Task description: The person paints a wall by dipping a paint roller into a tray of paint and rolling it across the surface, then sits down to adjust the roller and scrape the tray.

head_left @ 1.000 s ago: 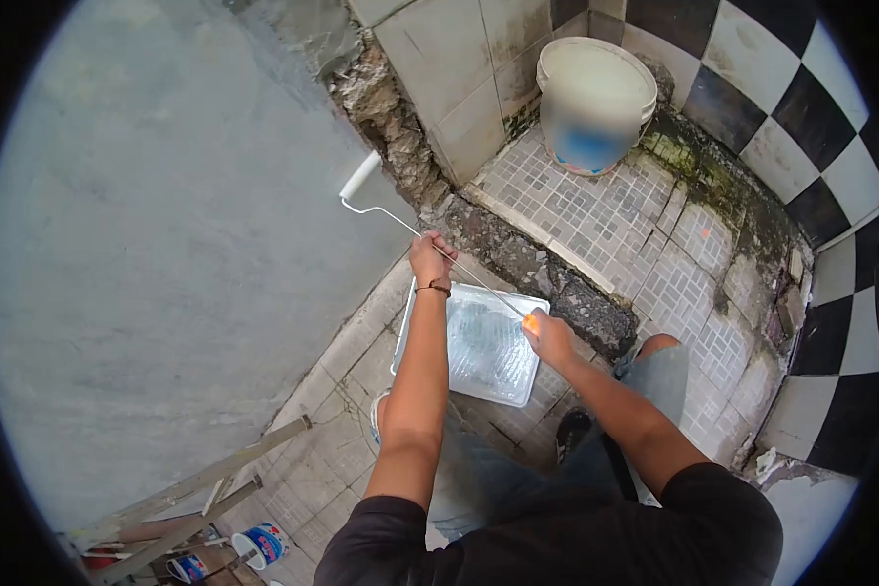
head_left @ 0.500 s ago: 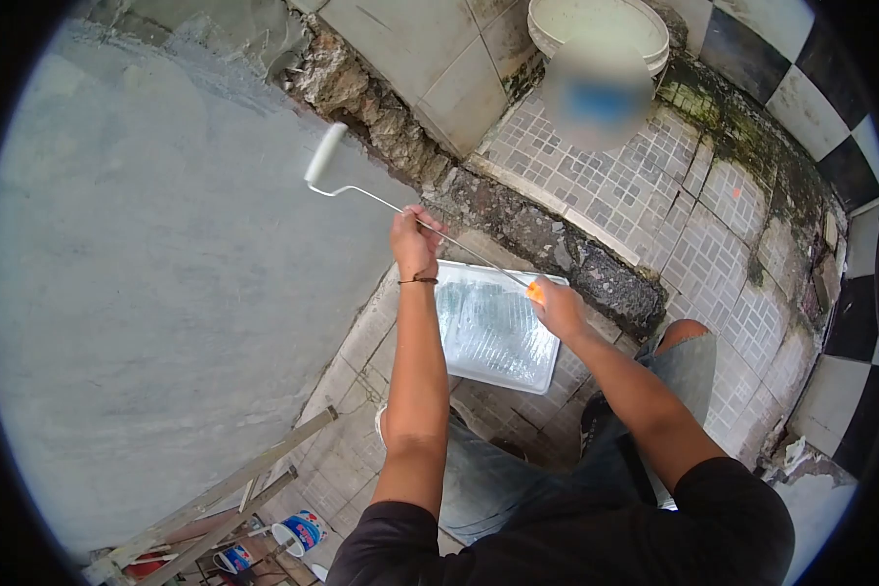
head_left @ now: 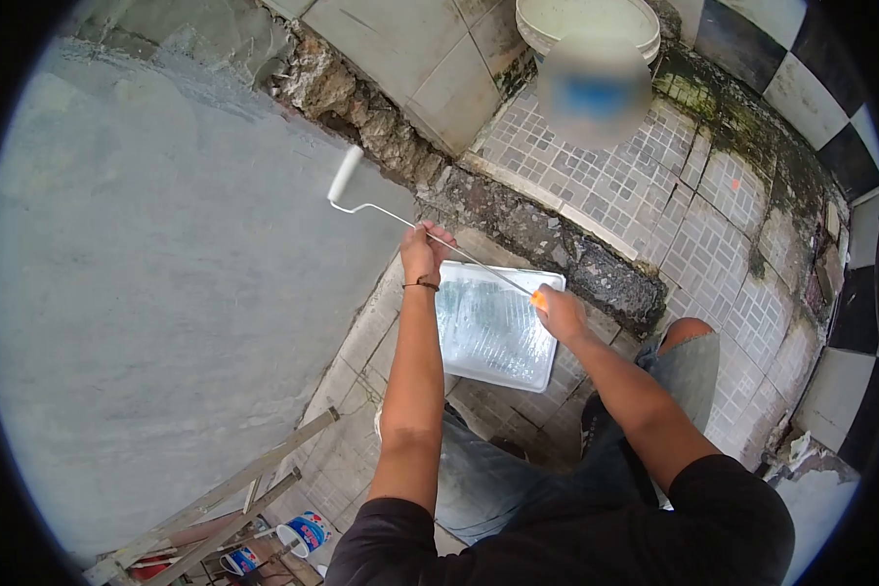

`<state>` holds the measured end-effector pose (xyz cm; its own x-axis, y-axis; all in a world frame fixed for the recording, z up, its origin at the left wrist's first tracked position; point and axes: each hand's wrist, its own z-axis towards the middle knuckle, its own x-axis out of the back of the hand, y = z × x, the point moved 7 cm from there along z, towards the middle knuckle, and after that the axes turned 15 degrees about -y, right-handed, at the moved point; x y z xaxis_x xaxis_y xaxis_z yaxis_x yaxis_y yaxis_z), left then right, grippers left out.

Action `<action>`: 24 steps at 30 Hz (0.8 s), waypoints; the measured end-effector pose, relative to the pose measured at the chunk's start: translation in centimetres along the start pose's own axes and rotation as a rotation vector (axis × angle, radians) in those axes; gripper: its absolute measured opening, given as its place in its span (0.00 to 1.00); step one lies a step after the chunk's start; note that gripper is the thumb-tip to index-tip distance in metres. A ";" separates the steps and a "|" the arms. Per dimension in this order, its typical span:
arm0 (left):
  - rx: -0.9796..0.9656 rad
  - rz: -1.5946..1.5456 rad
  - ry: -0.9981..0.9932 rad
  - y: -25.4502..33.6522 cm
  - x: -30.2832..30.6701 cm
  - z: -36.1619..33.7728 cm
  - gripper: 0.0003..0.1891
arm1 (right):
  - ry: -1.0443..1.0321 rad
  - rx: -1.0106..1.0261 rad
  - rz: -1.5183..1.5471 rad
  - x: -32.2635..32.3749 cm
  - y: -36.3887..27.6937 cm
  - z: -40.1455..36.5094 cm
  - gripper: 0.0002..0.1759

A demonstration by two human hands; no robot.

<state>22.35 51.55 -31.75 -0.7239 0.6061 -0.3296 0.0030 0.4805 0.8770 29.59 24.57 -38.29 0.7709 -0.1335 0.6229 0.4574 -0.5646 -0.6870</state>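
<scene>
A long-handled paint roller with a white sleeve is held up in front of the grey wall, its thin metal rod slanting down to the right. My right hand is closed around its handle, an orange end showing by the thumb. Farther up the rod, my left hand pinches it between thumb and fingers, a dark band on the wrist. Beneath the rod, the white paint tray lies on the floor, its ridged bottom wet with thin whitish paint. Whether the sleeve touches the wall is hard to tell.
The smooth grey wall fills the left side. A broken masonry edge runs beside it to a rough step. A white bucket stands at the back. At lower left are a wooden ladder and a printed tub.
The roller's sleeve has shifted down and slightly right in view. My left hand has moved a little down and right with the rod. My right hand still grips the handle.
</scene>
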 end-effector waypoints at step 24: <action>0.150 0.087 0.060 -7.0 2.6 2.6 0.12 | -0.092 -0.068 0.010 -3.3 4.2 0.1 0.16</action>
<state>22.24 51.39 -39.66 -0.7562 0.6127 -0.2297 0.1667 0.5198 0.8379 28.99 22.72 -43.27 0.8141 -0.0664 0.5769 0.4202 -0.6183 -0.6642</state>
